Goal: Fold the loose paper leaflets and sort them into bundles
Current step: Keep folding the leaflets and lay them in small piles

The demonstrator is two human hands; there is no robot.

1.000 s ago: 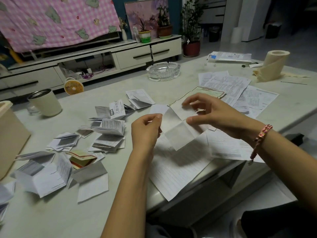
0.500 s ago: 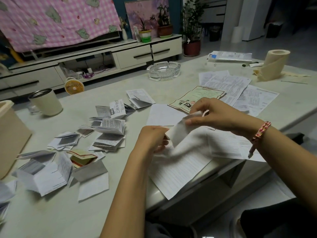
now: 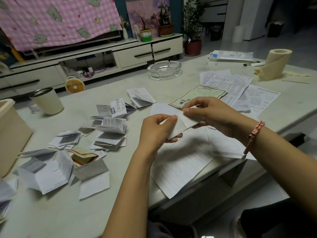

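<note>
- Over the near edge of the pale table, head view: small white leaflet held clear of the tabletop between left hand and right hand, apparently mid-fold.
- Pinched at its left end by the thumb and curled fingers of the left hand; nipped along the upper edge by the right thumb and forefinger, other fingers curled beneath.
- To the left: folded leaflets in several loose heaps, some sprung half open. Folding there judged done, sorting into bundles barely so.
- To the right and under the hands: flat sheets, a green-bordered leaflet and a large printed sheet overhanging the table edge, none yet folded.
- Judged roughly midway: folding well advanced, bundling hardly begun.
- Farther back: glass ashtray, cream cup, tissue roll.
</note>
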